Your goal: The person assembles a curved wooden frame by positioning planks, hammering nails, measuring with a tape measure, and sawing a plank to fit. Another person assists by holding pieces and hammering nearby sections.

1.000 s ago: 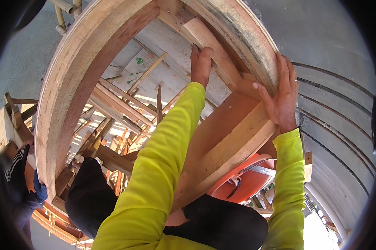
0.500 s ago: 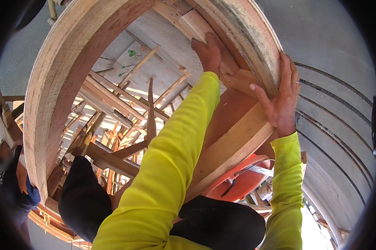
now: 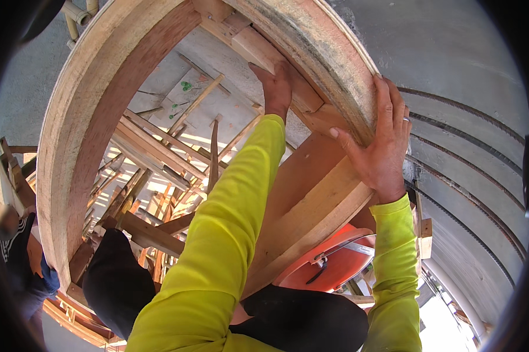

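A large curved wooden frame (image 3: pixel 76 123), built of stacked boards, arches across the view. My left hand (image 3: pixel 276 88) is closed around a wooden block strip (image 3: pixel 264 50) along the frame's inner side; part of its fingers is hidden by the wood. On the right, my right hand (image 3: pixel 382 141) clasps the frame's thick outer rim (image 3: pixel 340 64), thumb on the inner face and fingers over the outside edge. A straight wooden beam (image 3: pixel 311 217) meets the rim below that hand.
Steel bars (image 3: pixel 464 120) run along the grey concrete (image 3: pixel 440 53) at right. Below are an orange hard hat (image 3: pixel 323 264) and many loose timbers (image 3: pixel 153 146). Another person (image 3: pixel 26 264) is at the far left, beside the frame. A pale pipe (image 3: pixel 455 293) lies at lower right.
The frame's right side and both hands sit slightly farther left in the view, and the right hand a little lower. Both hands keep their hold on the wood.
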Action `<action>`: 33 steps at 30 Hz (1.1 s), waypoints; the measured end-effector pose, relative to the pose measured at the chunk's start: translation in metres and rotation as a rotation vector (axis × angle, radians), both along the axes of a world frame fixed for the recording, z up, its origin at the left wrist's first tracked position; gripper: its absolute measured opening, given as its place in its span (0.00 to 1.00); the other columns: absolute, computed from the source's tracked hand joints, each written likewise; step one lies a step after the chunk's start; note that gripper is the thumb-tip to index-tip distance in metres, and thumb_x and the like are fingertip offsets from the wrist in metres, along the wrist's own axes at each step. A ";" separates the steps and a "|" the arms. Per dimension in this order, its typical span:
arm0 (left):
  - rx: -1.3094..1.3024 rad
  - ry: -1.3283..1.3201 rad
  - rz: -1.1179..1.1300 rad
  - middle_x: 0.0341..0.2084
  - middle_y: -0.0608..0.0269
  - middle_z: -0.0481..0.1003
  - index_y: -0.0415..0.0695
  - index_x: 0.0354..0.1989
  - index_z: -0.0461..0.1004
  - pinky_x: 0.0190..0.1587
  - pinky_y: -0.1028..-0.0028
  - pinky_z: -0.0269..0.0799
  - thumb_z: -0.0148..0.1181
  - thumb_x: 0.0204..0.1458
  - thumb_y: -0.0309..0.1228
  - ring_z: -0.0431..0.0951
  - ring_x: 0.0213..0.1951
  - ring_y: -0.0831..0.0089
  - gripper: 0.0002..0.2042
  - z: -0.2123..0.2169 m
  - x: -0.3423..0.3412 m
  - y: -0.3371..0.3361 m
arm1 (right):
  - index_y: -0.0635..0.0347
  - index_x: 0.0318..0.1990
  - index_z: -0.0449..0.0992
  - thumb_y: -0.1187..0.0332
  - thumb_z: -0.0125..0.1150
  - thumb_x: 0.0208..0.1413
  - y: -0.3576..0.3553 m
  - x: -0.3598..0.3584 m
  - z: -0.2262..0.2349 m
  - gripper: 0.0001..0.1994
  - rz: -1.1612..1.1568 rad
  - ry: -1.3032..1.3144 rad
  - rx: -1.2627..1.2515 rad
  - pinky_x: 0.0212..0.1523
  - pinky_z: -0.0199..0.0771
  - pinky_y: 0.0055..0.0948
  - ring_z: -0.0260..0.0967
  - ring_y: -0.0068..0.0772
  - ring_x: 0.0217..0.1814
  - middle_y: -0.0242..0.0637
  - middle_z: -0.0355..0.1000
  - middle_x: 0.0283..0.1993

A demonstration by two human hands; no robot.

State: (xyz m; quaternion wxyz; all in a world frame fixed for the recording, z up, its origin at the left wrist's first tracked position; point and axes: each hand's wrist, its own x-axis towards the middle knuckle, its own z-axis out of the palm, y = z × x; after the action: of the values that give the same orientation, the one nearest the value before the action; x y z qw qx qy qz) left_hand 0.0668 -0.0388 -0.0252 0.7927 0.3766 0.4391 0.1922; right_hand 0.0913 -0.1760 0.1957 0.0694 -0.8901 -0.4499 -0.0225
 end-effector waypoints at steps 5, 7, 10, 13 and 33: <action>-0.049 0.083 -0.121 0.77 0.38 0.27 0.28 0.73 0.20 0.77 0.70 0.30 0.57 0.61 0.50 0.33 0.78 0.56 0.55 -0.005 -0.013 0.004 | 0.51 0.74 0.54 0.52 0.78 0.44 0.001 -0.003 0.000 0.51 -0.036 0.010 -0.043 0.63 0.59 0.57 0.58 0.57 0.69 0.49 0.57 0.71; -0.091 0.047 0.090 0.77 0.38 0.25 0.27 0.73 0.20 0.77 0.68 0.29 0.59 0.60 0.49 0.32 0.78 0.54 0.56 -0.008 -0.011 -0.002 | 0.52 0.74 0.54 0.53 0.78 0.44 0.001 -0.004 0.001 0.51 -0.023 0.031 -0.036 0.63 0.59 0.57 0.58 0.57 0.69 0.48 0.57 0.71; 0.074 -0.151 0.146 0.76 0.36 0.26 0.27 0.73 0.21 0.77 0.68 0.28 0.61 0.59 0.46 0.31 0.78 0.53 0.55 -0.013 -0.002 -0.014 | 0.52 0.74 0.54 0.54 0.78 0.45 0.000 -0.005 0.001 0.50 -0.024 0.008 -0.032 0.64 0.59 0.57 0.57 0.57 0.70 0.48 0.58 0.71; 0.039 0.048 0.012 0.76 0.33 0.29 0.26 0.73 0.22 0.78 0.66 0.29 0.62 0.58 0.44 0.31 0.78 0.50 0.55 -0.016 0.000 -0.008 | 0.51 0.74 0.55 0.54 0.77 0.46 -0.002 -0.006 0.002 0.49 -0.033 0.058 -0.065 0.64 0.59 0.55 0.57 0.55 0.71 0.48 0.58 0.71; -0.018 0.174 -0.266 0.61 0.47 0.72 0.34 0.69 0.61 0.58 0.59 0.73 0.52 0.66 0.43 0.75 0.59 0.57 0.29 0.129 -0.204 -0.018 | 0.60 0.71 0.59 0.58 0.66 0.55 -0.008 0.006 -0.003 0.38 0.087 0.075 0.138 0.64 0.66 0.52 0.64 0.66 0.64 0.58 0.62 0.67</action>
State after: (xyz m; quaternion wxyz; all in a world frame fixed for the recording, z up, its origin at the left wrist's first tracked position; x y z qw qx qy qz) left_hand -0.1369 -0.0567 0.1043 0.7735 0.4395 0.4541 0.0484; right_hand 0.0975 -0.1837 0.1924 0.1483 -0.8631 -0.4825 -0.0168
